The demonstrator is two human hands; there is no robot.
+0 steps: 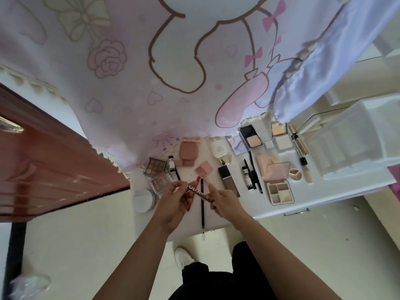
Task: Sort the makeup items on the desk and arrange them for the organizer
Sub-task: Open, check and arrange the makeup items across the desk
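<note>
Makeup items (280, 192) strewn on white desk (318, 194)

A pink cartoon cloth (129, 83) hangs beside a brown door (54, 169).

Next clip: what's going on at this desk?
A person holds a brown tube with white lettering in both hands above the white desk. The left hand pinches its upper end and the right hand grips its lower end. Other makeup lies spread on the desk, including an eyeshadow palette, a long black pencil and a four-pan compact. A clear organizer stands at the right.
</note>
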